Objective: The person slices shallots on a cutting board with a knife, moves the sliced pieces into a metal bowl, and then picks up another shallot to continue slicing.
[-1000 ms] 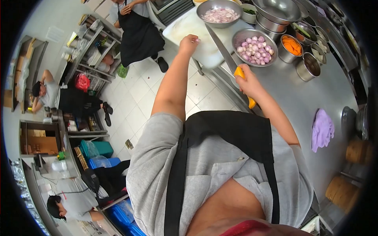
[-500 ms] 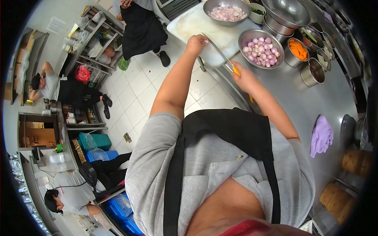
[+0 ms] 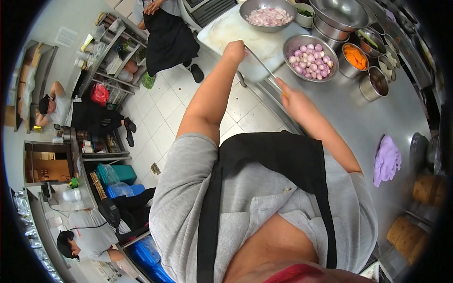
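Note:
My right hand point(image 3: 297, 101) is wrapped round the yellow handle of a knife point(image 3: 259, 61), whose blade slants up and left toward my other hand. At the front edge of a white cutting board point(image 3: 222, 30), my left hand point(image 3: 235, 52) is closed by the blade's tip; what its fingers hold is mostly hidden. Beside the board sits a steel bowl of peeled shallots point(image 3: 310, 61). Sliced shallots point(image 3: 269, 16) fill another steel bowl on the board's far part.
Steel pots, one with orange carrot pieces point(image 3: 355, 56), stand right of the bowls. A purple cloth point(image 3: 387, 160) lies on the steel counter point(image 3: 349, 108). Three other people are at the left and top, near shelves point(image 3: 106, 56). Blue bins point(image 3: 144, 250) stand lower left.
My right hand has shifted slightly right and down with the knife. The pinkish piece seen at my left fingertips is now mostly hidden. The view has moved slightly.

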Motion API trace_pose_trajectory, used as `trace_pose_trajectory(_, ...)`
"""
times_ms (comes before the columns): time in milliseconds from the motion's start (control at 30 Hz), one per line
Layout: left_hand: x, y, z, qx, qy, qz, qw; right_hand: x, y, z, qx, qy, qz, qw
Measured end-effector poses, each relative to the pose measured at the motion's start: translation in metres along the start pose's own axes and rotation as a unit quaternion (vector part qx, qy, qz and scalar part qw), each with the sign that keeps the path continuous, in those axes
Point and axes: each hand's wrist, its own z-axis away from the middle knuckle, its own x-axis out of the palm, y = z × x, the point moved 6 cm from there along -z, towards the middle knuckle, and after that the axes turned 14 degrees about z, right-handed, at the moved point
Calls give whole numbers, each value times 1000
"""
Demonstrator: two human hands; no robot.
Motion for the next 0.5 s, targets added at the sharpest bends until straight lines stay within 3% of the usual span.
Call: trace_pose_trajectory(500, 2, -5, -3, 18, 19, 3, 1000, 13, -2, -36, 2, -20, -37, 999)
